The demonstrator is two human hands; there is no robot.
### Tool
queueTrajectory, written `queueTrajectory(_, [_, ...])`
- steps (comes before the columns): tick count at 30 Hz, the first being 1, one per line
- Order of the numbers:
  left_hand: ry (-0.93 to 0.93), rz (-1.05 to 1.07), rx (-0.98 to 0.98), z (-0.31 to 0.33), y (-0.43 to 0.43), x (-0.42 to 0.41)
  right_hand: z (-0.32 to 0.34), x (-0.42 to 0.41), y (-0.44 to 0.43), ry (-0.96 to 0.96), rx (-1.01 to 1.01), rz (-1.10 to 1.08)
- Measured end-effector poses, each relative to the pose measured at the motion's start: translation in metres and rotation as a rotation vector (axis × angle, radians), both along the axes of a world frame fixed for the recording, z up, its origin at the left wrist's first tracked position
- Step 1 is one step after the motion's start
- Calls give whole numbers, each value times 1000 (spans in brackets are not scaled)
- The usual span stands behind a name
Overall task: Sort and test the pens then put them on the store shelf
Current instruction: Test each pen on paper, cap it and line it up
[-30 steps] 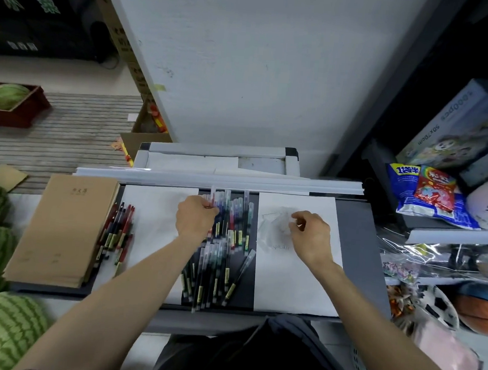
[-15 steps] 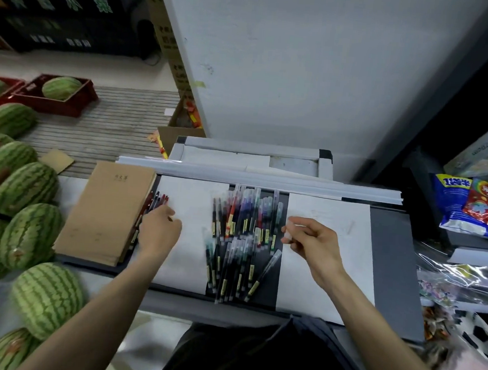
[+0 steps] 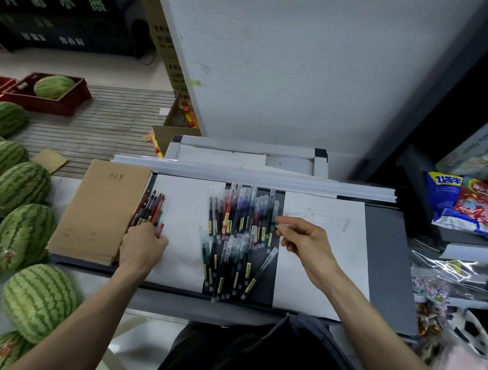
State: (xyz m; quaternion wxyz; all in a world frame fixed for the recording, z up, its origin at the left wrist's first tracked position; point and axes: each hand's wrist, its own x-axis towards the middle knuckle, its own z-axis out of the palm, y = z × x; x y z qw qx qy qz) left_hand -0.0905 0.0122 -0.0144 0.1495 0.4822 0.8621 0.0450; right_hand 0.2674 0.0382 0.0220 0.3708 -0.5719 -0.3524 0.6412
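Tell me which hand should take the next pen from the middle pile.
Right. The right hand hovers at the middle pile's edge, though it seems to pinch something small; the left hand is over at the red pens beside the notebooks.

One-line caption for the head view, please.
Left hand at the red pens beside brown notebooks; right hand pinches a small clear piece near the mixed pens.

Single head cam, fwd and steeply down, close over grey table (image 3: 387, 270).

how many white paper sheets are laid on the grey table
2. One sheet lies left of the middle pen pile, under the left hand; the other lies right of it, under the right hand.
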Motion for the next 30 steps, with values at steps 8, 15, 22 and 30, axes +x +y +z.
queueTrajectory(8, [-578, -59, 148, 81, 0, 69, 30, -5, -3, -95, 99, 191])
queueTrajectory(15, [-766, -329, 247, 129, -15, 114, 66, -15, -4, -23, 216, 285])
queueTrajectory(22, [-767, -423, 292, 141, -18, 124, 77, -17, -6, -52, 280, 338])
queueTrajectory(30, [-697, -546, 308, 139, -15, 117, 76, -15, -6, -42, 285, 318])
